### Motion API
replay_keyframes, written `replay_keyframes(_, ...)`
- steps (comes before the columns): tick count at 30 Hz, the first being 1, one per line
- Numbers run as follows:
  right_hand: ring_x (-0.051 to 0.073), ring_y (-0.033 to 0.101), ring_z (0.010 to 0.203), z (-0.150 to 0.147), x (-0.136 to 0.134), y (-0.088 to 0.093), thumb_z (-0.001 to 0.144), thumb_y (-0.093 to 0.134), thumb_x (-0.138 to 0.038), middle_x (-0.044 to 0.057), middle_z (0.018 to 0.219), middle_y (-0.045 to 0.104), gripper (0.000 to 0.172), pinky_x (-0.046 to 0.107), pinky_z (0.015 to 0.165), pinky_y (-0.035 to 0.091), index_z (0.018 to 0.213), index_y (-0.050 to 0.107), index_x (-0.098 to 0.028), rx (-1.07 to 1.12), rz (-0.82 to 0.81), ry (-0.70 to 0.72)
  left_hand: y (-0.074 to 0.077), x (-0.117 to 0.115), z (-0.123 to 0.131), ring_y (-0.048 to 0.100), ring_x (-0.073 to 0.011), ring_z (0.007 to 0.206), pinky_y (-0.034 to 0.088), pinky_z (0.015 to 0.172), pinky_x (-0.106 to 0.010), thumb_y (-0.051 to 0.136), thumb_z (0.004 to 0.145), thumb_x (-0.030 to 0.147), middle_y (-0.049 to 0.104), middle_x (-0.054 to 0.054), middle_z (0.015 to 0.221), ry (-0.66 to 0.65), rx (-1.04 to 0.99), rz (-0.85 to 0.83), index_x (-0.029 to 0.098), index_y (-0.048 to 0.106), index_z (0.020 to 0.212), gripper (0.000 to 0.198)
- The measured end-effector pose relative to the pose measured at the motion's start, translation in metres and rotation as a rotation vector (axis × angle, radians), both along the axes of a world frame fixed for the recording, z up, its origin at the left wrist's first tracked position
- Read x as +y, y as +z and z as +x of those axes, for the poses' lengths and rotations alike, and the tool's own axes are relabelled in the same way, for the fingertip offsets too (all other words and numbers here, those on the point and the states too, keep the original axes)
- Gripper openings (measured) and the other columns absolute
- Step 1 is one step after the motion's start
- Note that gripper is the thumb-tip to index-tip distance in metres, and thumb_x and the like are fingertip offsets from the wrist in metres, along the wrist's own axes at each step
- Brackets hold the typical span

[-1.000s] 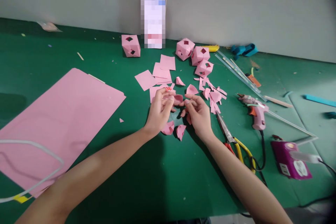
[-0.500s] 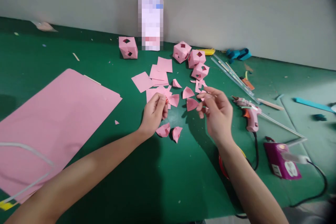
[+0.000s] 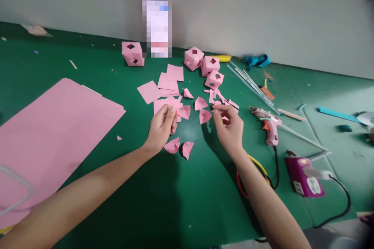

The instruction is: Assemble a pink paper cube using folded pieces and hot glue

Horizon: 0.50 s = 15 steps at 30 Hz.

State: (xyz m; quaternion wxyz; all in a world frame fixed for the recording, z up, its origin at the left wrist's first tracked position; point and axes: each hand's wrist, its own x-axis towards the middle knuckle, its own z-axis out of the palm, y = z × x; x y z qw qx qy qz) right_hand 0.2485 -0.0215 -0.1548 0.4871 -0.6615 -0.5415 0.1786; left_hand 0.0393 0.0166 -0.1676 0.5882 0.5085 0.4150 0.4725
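My left hand (image 3: 161,127) is closed, thumb against the fingers, with a small red thing (image 3: 176,114) showing at the fingertips. A curved pink paper piece (image 3: 184,112) lies right beside that grip; whether it is held I cannot tell. My right hand (image 3: 229,126) has its thumb and fingers drawn into a pinch, and what is between them is hidden. Just left of its fingertips is another cupped paper piece (image 3: 205,116), with a similar one (image 3: 201,103) above. Two folded paper cups (image 3: 172,146) lie below my left hand. Square pink papers (image 3: 149,92) are spread behind it.
Pink paper polyhedra with diamond holes (image 3: 193,58) stand at the back, near a blurred upright screen (image 3: 157,27). A large pink sheet (image 3: 64,132) covers the left. At right are a pink glue gun (image 3: 272,128), a purple power box (image 3: 305,177), cables and clear sticks (image 3: 248,85).
The view has swung slightly right, so everything sits further left. My right hand's fingers, spread before, have come together in a pinch. My left hand keeps its grip.
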Motion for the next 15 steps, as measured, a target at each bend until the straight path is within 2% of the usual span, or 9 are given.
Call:
replay_keyframes(3, 0.016, 0.057, 0.068, -0.004, -0.002, -0.003, 0.097, 0.059, -0.031, 0.004, 0.092, 0.072, 0.015, 0.032, 0.059, 0.046, 0.103, 0.070, -0.023, -0.157, 0.044, 0.000, 0.000, 0.000, 0.000, 0.047, -0.0055, 0.044, 0.038, 0.041, -0.018, 0.059, 0.099, 0.061, 0.049, 0.006, 0.058, 0.018, -0.013, 0.011, 0.021, 0.049, 0.078, 0.046)
replay_keyframes(6, 0.023, 0.065, 0.088, -0.006, -0.003, -0.004, 0.097, 0.058, -0.029, 0.008, 0.100, 0.073, 0.014, 0.040, 0.076, 0.053, 0.103, 0.069, -0.025, -0.348, 0.147, 0.001, 0.000, 0.000, 0.001, 0.048, -0.0067, 0.045, 0.039, 0.040, -0.018, 0.058, 0.099, 0.060, 0.052, 0.004, 0.060, 0.047, -0.021, 0.022, 0.021, 0.053, 0.082, 0.043)
replay_keyframes(8, 0.028, 0.065, 0.104, -0.007, -0.003, -0.005, 0.098, 0.058, -0.028, 0.010, 0.107, 0.073, 0.014, 0.047, 0.090, 0.052, 0.105, 0.069, -0.026, -0.468, 0.190, 0.017, 0.001, 0.000, 0.002, 0.050, -0.0075, 0.049, 0.040, 0.040, -0.018, 0.060, 0.099, 0.059, 0.056, 0.003, 0.065, 0.071, -0.030, 0.026, 0.022, 0.054, 0.086, 0.040)
replay_keyframes(10, 0.029, 0.065, 0.109, -0.009, -0.004, -0.006, 0.099, 0.057, -0.028, 0.010, 0.112, 0.072, 0.014, 0.050, 0.098, 0.049, 0.106, 0.069, -0.026, -0.547, 0.193, 0.037, 0.001, 0.001, 0.002, 0.051, -0.0080, 0.052, 0.042, 0.040, -0.019, 0.062, 0.098, 0.056, 0.058, 0.002, 0.069, 0.082, -0.038, 0.024, 0.023, 0.054, 0.089, 0.036)
replay_keyframes(15, 0.030, 0.061, 0.113, -0.008, -0.003, -0.013, 0.098, 0.058, -0.027, 0.012, 0.116, 0.070, 0.020, 0.050, 0.102, 0.046, 0.115, 0.068, -0.024, -0.628, 0.197, 0.030, 0.000, 0.001, 0.002, 0.053, -0.0085, 0.055, 0.043, 0.042, -0.018, 0.067, 0.096, 0.041, 0.057, 0.002, 0.072, 0.098, -0.024, 0.036, 0.022, 0.056, 0.097, 0.022)
